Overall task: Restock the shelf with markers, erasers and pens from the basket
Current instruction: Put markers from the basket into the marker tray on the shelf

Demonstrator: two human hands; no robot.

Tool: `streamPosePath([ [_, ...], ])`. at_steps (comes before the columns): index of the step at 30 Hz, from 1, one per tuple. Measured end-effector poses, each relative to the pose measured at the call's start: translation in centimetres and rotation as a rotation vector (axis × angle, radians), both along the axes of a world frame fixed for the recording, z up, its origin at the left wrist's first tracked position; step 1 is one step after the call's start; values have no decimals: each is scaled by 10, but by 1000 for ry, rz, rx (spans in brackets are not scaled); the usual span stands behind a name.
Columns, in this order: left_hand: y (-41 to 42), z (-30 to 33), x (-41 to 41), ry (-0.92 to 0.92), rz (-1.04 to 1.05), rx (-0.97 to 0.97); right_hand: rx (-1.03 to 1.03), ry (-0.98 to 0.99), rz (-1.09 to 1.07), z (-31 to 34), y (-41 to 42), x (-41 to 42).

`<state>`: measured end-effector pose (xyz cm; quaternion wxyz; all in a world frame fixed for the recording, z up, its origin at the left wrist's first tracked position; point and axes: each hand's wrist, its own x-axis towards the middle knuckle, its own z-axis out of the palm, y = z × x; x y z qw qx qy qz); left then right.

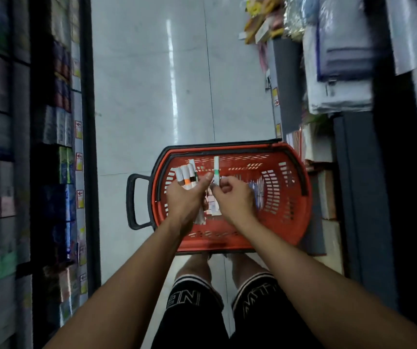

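Observation:
A red plastic basket [285, 197] with a black rim and handle stands on the floor in front of my feet. Over it, my left hand [184, 200] is shut on a bunch of white markers [186, 176] with orange, black and green bands. My right hand [235, 197] pinches a single white marker with a green band [216, 170], held upright beside the left thumb. Small pink and white boxes [212, 206] and some pens [257, 190] lie in the basket, partly hidden by my hands.
A shelf unit with stacked boxed goods and yellow price tags [58, 147] runs along the left. Shelves with wrapped paper packs [341, 79] stand on the right, close to the basket. Pale tiled aisle floor [152, 84] stretches ahead.

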<state>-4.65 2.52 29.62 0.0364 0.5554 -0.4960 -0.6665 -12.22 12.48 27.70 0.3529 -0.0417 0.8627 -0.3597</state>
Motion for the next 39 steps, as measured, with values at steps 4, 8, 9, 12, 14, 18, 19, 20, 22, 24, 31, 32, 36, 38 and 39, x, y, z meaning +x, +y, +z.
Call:
streamPosePath([
  [4,16,56,2,84,22,-38,-103,69,-22,68,21,2],
  [8,30,97,13,86,-18,-29,-173,67,-26,120,44,14],
  [9,33,105,16,86,-27,-14,-188,75,-25,130,50,18],
  [12,38,126,25,142,-69,102,-227,132,-45,158,66,31],
  [14,42,141,30,215,-132,159,-255,186,-70,173,75,40],
  [18,47,175,43,309,-343,141,-263,348,-142,202,94,62],
  [19,49,183,47,339,-392,148,-252,389,-172,209,98,70],
  [20,51,190,50,367,-428,153,-238,426,-201,215,103,79],
  [22,55,203,56,397,-475,135,-199,479,-244,225,111,98],
  [24,60,211,60,404,-528,98,-167,507,-273,232,120,117],
  [31,109,224,75,421,-780,76,-107,543,-494,257,167,182],
  [32,121,226,79,447,-812,94,-102,539,-531,260,176,190],
  [36,172,238,95,414,-924,108,-20,607,-680,272,219,225],
  [38,192,239,102,367,-945,98,19,649,-727,277,238,239],
  [39,209,243,109,370,-986,109,33,670,-762,279,252,252],
])
